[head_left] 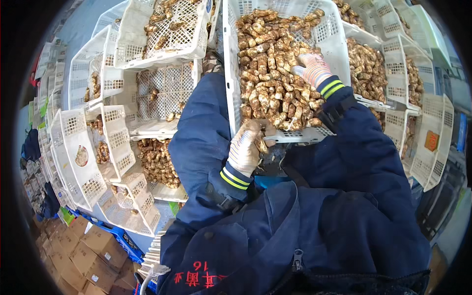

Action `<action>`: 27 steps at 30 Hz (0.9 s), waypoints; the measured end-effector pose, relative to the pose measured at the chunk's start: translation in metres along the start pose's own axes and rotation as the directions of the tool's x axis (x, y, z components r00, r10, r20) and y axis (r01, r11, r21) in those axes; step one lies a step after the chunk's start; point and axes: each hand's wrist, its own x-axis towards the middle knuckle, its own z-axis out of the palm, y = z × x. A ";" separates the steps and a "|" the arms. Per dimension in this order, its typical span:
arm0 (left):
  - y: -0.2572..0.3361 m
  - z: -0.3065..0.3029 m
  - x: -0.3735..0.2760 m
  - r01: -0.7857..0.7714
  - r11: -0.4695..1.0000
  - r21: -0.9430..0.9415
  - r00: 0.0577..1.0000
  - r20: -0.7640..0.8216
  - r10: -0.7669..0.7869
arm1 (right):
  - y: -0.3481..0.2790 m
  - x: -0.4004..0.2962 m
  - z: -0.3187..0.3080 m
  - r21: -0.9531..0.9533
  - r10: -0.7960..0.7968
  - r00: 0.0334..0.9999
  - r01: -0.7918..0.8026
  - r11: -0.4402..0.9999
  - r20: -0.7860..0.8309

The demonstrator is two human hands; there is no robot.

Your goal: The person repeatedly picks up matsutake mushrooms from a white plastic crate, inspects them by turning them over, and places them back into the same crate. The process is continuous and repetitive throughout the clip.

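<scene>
A white perforated plastic crate [231, 77] stands before me, heaped with stubby brown-and-cream mushrooms [271, 62]. My left hand [246, 144], in a striped knit glove with soiled fingers, is at the crate's near left corner. Its fingers are closed around a mushroom [261, 144], partly hidden by the glove. On the right side of the heap lies my right hand [313, 68], gloved the same way. Its thumb is spread from the fingers and its fingertips touch the mushrooms, with nothing seen gripped.
To the left stand several white crates [162, 125] with scattered mushrooms, one lower crate holding a fuller load [156, 162]. More filled crates [367, 70] line the right side. Cardboard boxes [88, 254] and a blue plastic pallet [123, 239] are at lower left.
</scene>
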 end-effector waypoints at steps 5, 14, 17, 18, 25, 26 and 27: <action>-0.006 0.003 0.001 -0.093 0.993 -0.077 0.991 0.092 0.100 | -0.045 -0.065 -0.016 0.401 -0.461 0.878 0.377 0.835 0.133; 0.004 0.007 -0.009 0.252 0.930 -0.268 0.964 0.155 -0.217 | -0.042 -0.018 0.053 -0.026 0.155 0.955 -0.154 0.988 0.254; 0.002 0.002 -0.010 0.175 0.969 -0.171 0.984 0.073 -0.165 | -0.012 -0.011 0.063 0.157 0.105 0.983 -0.129 0.979 0.152; -0.001 0.000 -0.006 0.166 0.979 -0.119 0.985 0.061 -0.160 | 0.014 -0.005 0.075 0.611 0.091 0.968 -0.220 0.761 0.235; 0.000 0.000 -0.009 0.084 0.991 -0.100 0.996 -0.006 -0.085 | -0.003 -0.050 0.036 0.981 -0.076 0.978 -0.193 0.027 0.194; 0.000 0.002 -0.009 0.079 0.993 -0.093 0.997 -0.017 -0.081 | -0.002 -0.051 0.036 0.974 -0.087 0.973 -0.218 -0.060 0.213; 0.001 0.003 -0.010 0.074 0.994 -0.083 0.997 -0.031 -0.077 | -0.003 -0.053 0.036 0.958 -0.102 0.968 -0.244 -0.150 0.230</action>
